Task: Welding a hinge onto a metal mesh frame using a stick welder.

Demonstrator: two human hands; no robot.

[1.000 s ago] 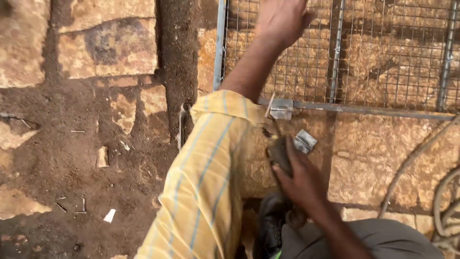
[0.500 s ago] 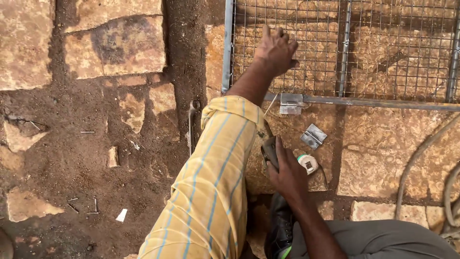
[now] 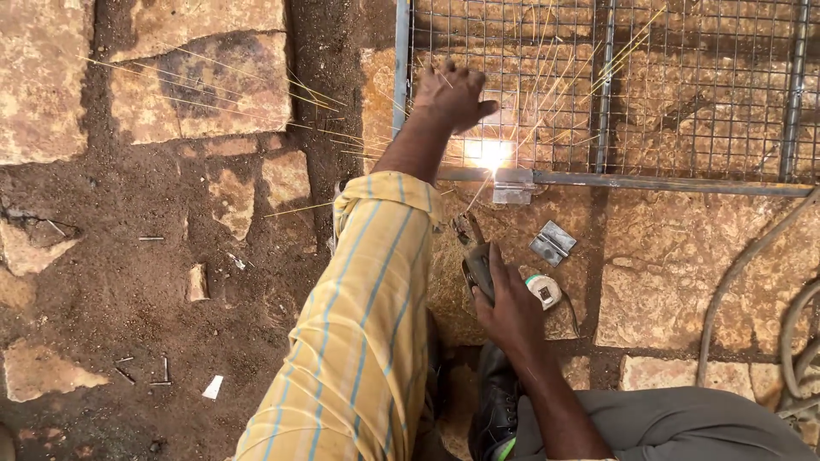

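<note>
Sparks fly from a bright weld spot where a small hinge plate meets the bottom bar of the wire-mesh gate — the joint looks only partly welded. The left hand lies flat, fingers spread, pressing on the mesh just above the glow. The right hand is closed around an electrode holder aimed at the plate. A second hinge lies loose nearby, not yet fitted — beside a tape measure. Everything rests on rough stone paving with bare dirt; cables curl at right.
</note>
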